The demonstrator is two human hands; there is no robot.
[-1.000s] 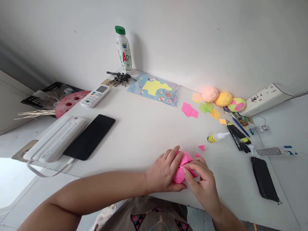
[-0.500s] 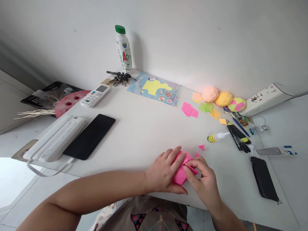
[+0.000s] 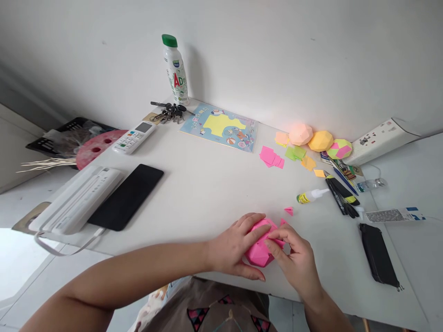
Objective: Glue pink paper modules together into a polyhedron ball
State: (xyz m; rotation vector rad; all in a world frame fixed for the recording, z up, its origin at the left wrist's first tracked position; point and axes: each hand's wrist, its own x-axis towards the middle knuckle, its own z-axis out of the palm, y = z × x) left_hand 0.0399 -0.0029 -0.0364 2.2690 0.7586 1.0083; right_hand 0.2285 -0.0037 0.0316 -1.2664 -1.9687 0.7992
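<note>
A pink folded-paper ball (image 3: 259, 256) with flat facets lies near the front edge of the white table. My left hand (image 3: 238, 244) curves over its left side, two fingers across the top and the thumb low in front. At the ball's right side my right hand (image 3: 294, 258) pinches a pink paper flap (image 3: 278, 243) between thumb and index finger. Whether that flap is joined to the ball is hidden by the fingers. Just beyond my right hand lie a small pink folded piece (image 3: 289, 211) and another pink piece (image 3: 283, 222), partly covered.
A glue bottle (image 3: 311, 196) lies to the right, near pens and scissors (image 3: 351, 210). Three finished paper balls (image 3: 320, 141) sit by the wall behind coloured paper squares (image 3: 272, 157). Leftward are a phone (image 3: 127, 196), a remote (image 3: 134, 137), keys (image 3: 171, 112) and an upright bottle (image 3: 176, 74).
The ball has turned slightly under my left hand, showing more of its front facets. My left fingers have shifted a little. My right hand keeps its pinch at the ball's right side.
</note>
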